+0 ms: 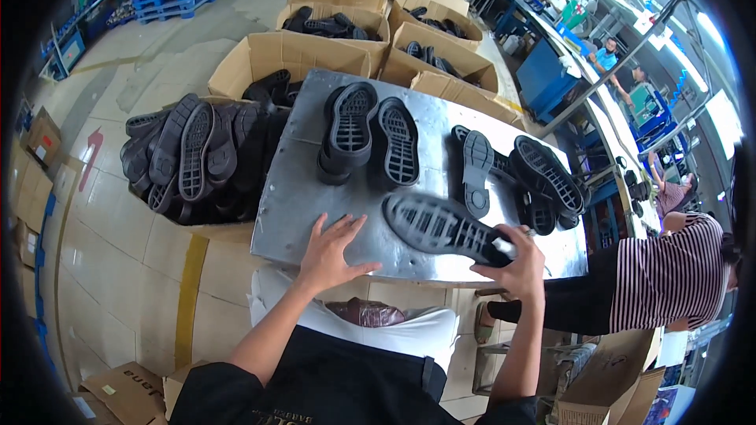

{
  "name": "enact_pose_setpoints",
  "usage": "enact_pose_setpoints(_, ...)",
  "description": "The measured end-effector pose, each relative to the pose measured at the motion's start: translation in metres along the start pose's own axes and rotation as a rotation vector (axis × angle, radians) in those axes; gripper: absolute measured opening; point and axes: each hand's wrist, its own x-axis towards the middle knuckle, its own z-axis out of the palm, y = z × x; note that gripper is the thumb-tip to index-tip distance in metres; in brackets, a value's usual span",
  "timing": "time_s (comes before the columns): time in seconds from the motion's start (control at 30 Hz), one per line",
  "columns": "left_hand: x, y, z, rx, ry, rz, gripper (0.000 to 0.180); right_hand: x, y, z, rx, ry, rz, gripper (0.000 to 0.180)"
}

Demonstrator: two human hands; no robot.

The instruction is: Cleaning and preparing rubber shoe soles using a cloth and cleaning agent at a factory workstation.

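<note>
A black shoe sole point(429, 223) with a grid-patterned hollow face is held at its narrower end by my right hand point(516, 262), fingers wrapped round it. It tilts over the near edge of a metal-topped table point(315, 205). My left hand point(335, 250) rests over the table's near left part, fingers spread, holding nothing. Farther back stand stacked black soles point(351, 122) and one more sole point(398, 142) beside them. On the right of the table lie a sole with its tread up point(477, 173) and a heap of grid-faced soles point(549, 173).
A carton heaped with soles point(189, 149) adjoins the table's left side. Several open cartons point(315, 51) of soles stand beyond it. A person in a striped shirt point(669, 271) is close on the right. A white sack with a maroon bundle point(366, 312) lies before me.
</note>
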Motion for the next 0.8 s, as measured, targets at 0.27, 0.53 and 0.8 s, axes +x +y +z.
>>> enact_pose_setpoints(0.27, -0.003, 0.000, 0.016, 0.164, 0.121, 0.009, 0.046, 0.107, -0.088, 0.018, -0.060, 0.158, 0.238, 0.075)
enact_pose_setpoints(0.53, -0.001, -0.002, 0.023, 0.138, 0.145, 0.011, 0.041, 0.129, -0.108, 0.086, -0.012, -0.220, 0.082, 0.081)
enact_pose_setpoints(0.8, 0.004, 0.005, 0.019, 0.126, 0.192, 0.055, 0.036, 0.099, 0.050, 0.109, -0.253, -0.080, 0.362, 0.084)
